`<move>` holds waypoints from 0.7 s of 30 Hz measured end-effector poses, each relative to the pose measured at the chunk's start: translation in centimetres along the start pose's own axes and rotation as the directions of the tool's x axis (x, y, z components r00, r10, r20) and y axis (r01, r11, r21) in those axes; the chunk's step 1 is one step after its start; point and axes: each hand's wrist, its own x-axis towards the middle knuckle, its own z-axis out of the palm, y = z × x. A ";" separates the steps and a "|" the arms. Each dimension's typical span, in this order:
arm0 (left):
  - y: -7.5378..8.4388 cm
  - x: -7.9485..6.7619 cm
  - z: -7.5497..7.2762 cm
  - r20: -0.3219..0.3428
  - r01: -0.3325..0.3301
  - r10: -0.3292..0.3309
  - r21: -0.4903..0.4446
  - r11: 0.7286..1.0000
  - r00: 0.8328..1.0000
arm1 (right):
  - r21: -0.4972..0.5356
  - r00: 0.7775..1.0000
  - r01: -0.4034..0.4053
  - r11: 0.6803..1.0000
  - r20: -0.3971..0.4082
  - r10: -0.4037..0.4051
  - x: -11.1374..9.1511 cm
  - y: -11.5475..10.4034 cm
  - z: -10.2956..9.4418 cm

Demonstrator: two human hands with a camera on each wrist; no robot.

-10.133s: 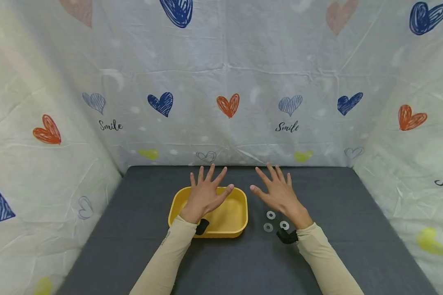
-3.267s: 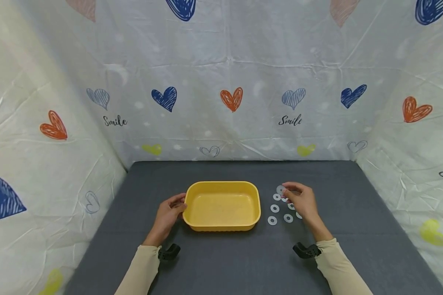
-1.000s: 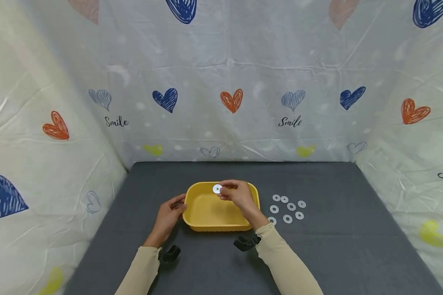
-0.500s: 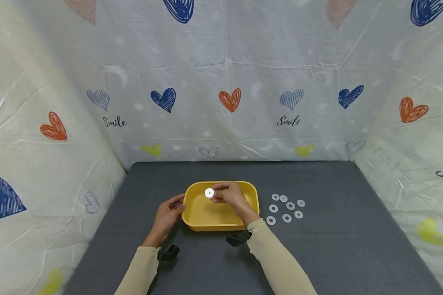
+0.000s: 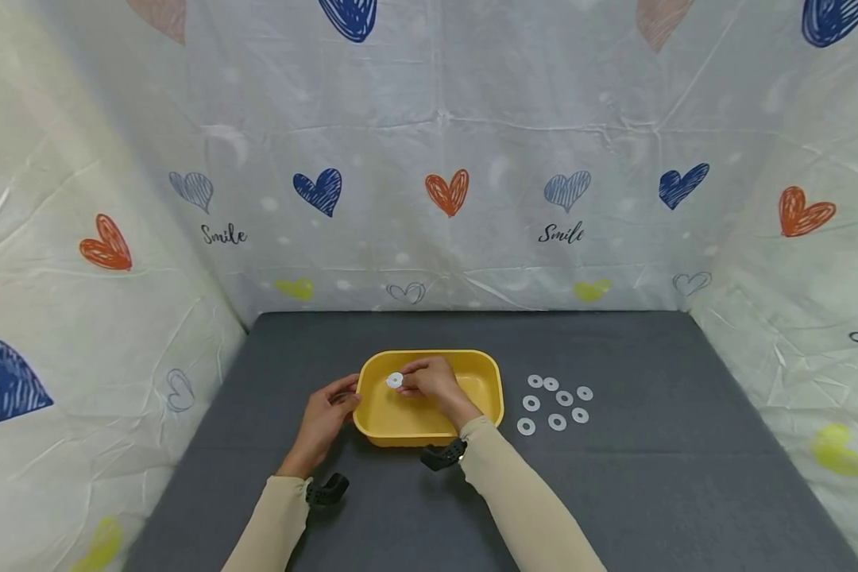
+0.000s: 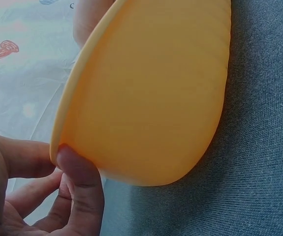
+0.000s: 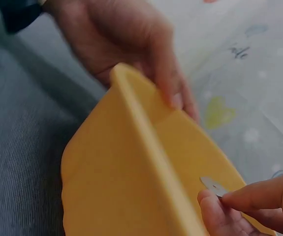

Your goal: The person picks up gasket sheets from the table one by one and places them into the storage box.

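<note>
the right hand (image 5: 432, 381) is pinching a flat washer (image 5: 390, 381) between thumb and fingers, its grip standing narrow. the washer is jutting leftward from that grip, over the inside of a yellow plastic tray (image 5: 400, 419) that is sitting beneath it. the left hand (image 5: 325, 415) is holding the tray's near-side rim, its grip pinching the edge. eight more washers (image 5: 558, 397) are lying to the right of both grips on the dark grey surface (image 5: 651, 500). heart-printed cloth (image 5: 386, 103) is hanging beyond them.
</note>
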 end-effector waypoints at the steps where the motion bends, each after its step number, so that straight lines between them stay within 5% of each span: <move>1: 0.0 0.0 0.0 0.002 0.000 0.000 0.000 1.000 1.000 | -0.005 1.000 -0.002 1.000 -0.004 0.002 0.1 0.0 0.1; 21: -0.1 -0.1 -0.2 0.012 -0.008 0.008 -0.016 1.000 1.000 | -0.210 0.998 -0.009 0.978 -0.056 -0.003 0.7 0.6 0.9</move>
